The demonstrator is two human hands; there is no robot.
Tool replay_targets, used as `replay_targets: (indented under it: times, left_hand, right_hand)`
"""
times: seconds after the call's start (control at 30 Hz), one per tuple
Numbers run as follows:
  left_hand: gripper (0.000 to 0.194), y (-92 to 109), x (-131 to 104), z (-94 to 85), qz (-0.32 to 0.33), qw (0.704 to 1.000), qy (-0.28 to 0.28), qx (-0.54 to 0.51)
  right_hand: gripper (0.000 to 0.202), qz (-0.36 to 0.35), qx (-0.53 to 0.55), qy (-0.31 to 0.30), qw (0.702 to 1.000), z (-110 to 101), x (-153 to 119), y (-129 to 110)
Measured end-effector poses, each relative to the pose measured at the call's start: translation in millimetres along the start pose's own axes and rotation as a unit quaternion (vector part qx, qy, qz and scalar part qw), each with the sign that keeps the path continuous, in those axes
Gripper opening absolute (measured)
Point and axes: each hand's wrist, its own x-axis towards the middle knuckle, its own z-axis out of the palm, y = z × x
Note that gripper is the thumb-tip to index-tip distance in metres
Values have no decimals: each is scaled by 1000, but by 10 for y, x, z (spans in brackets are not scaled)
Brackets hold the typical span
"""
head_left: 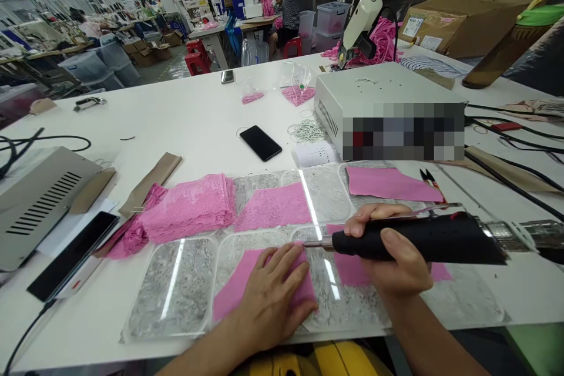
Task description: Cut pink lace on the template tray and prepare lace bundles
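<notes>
My left hand (277, 291) lies flat with fingers stretched, pressing a pink fabric piece (238, 282) onto the mat. My right hand (396, 252) is wrapped round a black corded handpiece with a thin metal tip (423, 238). That tip points left and meets the fabric's upper edge beside my left fingertips; exact contact is hard to see. Beneath my right hand lies another pink piece (350, 270), partly hidden. A single pink lace piece (277, 205) rests just beyond my left hand, and a stack of pink lace pieces (189, 205) is to its left.
A clear-topped marbled mat (171, 288) covers the table front. Another pink piece (388, 182) lies near small snips (429, 179). A grey control box (388, 88), a black phone (259, 142) and green-white elastic loops (307, 130) stand beyond. Black cables (515, 173) run right. A person (288, 3) sits far back.
</notes>
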Motion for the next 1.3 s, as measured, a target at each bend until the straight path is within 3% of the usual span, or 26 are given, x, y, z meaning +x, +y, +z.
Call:
replay_targets:
  times: [0.3, 0.8, 1.03, 1.3]
  left_hand:
    - [42, 9, 2, -24, 0, 1000, -16, 7]
    - [41, 6, -5, -1, 0, 1000, -5, 9]
    - [43, 2, -2, -1, 1, 1000, -7, 7]
    - [52, 3, -29, 27, -9, 1000, -8, -7]
  right_hand:
    - [11, 43, 20, -26, 999, -51, -20, -81]
    - [10, 32, 16, -57, 998, -51, -31, -46]
    - [9, 19, -1, -51, 999, -30, -12, -45]
    - [12, 38, -3, -32, 999, -166, -109, -235]
